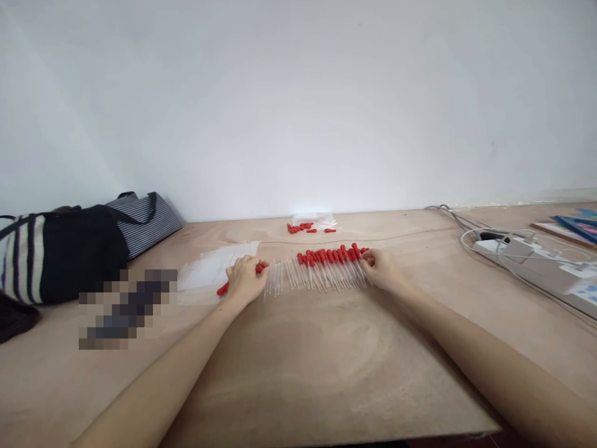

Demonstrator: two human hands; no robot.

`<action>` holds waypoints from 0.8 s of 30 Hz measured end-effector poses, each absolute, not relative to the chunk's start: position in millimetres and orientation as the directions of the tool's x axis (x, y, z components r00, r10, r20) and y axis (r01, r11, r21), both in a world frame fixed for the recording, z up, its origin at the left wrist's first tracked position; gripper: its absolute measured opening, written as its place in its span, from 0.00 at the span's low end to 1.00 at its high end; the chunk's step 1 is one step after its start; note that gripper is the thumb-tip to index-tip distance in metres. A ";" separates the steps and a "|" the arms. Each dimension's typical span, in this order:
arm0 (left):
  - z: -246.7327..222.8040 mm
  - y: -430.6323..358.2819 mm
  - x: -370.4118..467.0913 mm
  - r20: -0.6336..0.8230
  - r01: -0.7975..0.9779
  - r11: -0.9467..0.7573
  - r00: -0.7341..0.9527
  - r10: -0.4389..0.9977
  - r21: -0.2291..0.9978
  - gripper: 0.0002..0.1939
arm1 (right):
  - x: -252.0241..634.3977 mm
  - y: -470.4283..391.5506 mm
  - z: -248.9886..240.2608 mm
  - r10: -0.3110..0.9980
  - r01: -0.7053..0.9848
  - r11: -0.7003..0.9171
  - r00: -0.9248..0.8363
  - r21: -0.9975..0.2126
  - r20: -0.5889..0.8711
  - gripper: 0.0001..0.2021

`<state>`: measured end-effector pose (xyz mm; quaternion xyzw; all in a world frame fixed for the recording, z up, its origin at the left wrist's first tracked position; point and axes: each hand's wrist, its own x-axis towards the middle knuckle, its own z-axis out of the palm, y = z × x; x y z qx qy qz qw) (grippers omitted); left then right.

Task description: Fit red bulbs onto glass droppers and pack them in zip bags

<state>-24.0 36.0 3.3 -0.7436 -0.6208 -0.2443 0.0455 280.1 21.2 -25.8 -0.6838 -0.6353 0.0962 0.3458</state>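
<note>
A row of clear glass droppers (321,277) lies across the wooden table, slanted side by side. Those on the right carry red rubber bulbs (332,255); the thin tubes (280,278) at the left end are bare. My left hand (247,277) is closed on a red rubber bulb (260,268) beside the bare tubes. Another red bulb (222,289) shows at the outer side of that hand. At the right end of the row, my right hand (379,266) pinches a red-bulbed dropper, its lower part partly hidden by the fingers.
Clear plastic bags (209,270) lie left of the row. Loose red bulbs (301,228) and a small bag (312,219) sit near the wall. Bags (84,249) and a blurred-out dark object (130,308) are at left. A power strip (536,264) with cables stands at right.
</note>
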 end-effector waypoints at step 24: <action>6.4 33.5 -21.7 0.268 0.998 -0.044 0.030 0.963 0.047 0.20 | 267.2 6.1 -17.3 0.880 0.906 -0.032 0.225 -0.421 0.418 0.12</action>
